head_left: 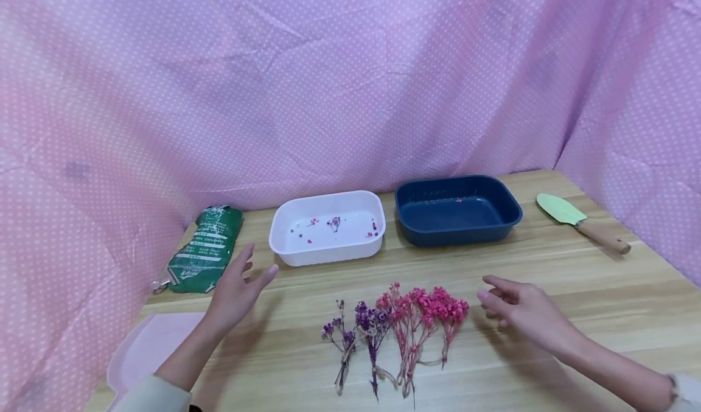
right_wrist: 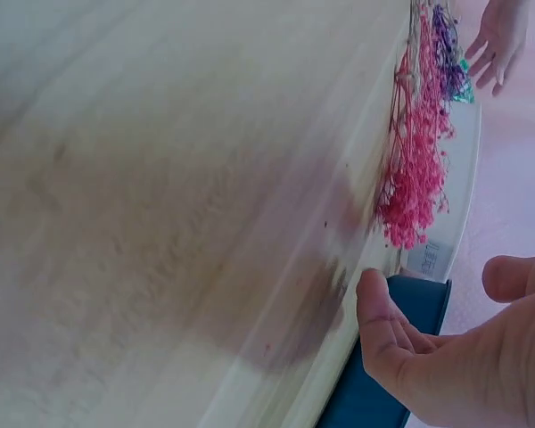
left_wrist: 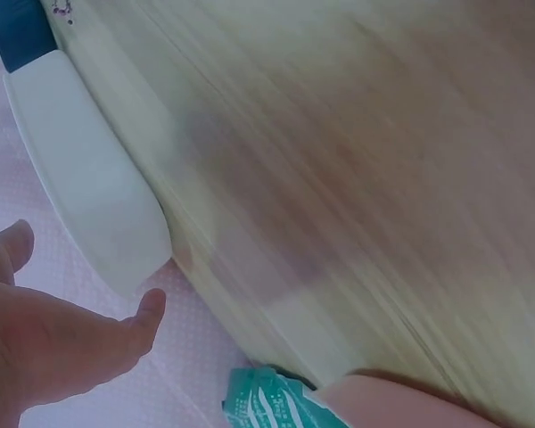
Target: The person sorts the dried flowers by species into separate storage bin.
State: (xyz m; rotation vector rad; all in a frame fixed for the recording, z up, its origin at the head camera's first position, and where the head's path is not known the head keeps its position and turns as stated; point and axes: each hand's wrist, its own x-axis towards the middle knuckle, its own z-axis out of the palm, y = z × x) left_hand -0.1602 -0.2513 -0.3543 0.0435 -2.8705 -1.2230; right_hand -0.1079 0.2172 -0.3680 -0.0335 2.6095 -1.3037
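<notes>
Purple flowers (head_left: 373,319) and pink flowers (head_left: 438,305) lie, seemingly sorted, in front of the white tub (head_left: 328,256); only scraps (head_left: 334,222) lie inside it. What remains is unclear. The left hand (head_left: 237,293), front left of the tub, and right hand (head_left: 528,314), front right, are empty, fingers relaxed. Also front left, a pink board (head_left: 156,342) is cut off.

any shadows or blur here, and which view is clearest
Head view: clearest, soft shadows on the table beside the left hand and right hand, darker bands on the pink curtain; left wrist view: hazy, a broad blurred shadow across the table; right wrist view: also soft, a shadow on the table near the right hand.
</notes>
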